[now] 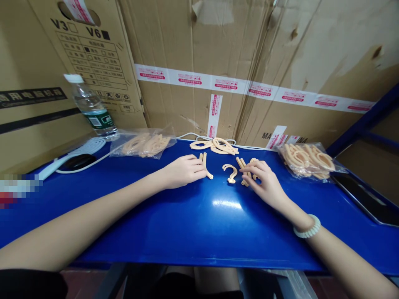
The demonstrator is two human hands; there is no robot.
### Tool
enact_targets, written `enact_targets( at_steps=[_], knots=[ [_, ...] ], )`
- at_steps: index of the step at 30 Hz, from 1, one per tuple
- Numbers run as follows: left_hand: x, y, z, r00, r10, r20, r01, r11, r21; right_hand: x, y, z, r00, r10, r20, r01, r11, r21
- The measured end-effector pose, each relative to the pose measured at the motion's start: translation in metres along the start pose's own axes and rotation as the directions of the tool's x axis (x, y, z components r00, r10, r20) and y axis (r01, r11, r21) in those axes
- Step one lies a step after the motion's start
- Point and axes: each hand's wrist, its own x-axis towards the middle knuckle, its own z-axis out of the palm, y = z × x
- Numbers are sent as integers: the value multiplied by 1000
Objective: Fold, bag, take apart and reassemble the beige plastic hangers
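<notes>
My left hand [186,171] is closed, its bent fingers against a pair of slim beige plastic strips [208,173] that flare out at the near end. Over a small group of similar beige strips [240,162], my right hand [264,182] has its thumb and forefinger closed on them; its palm partly hides other pieces. Between the hands, a beige hook piece [230,171] like a hanger hook lies on the blue table [187,224]. Farther back, several beige curved, oval-looking pieces [222,145] are heaped loosely.
Clear bags of beige pieces lie at left [146,144] and right [307,160]. A water bottle [93,110] and a light-blue slotted paddle [84,149] stand and lie at far left. A dark phone-like device [364,197] is at right. Cardboard boxes [187,45] line the back; a white cable [183,136] runs below.
</notes>
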Motion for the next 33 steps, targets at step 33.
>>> enact_targets(
  at_steps=[33],
  knots=[
    [2, 28, 38, 945, -277, -175, 236, 946, -224, -5, 71, -29, 909, 263, 323, -192, 953, -234]
  ],
)
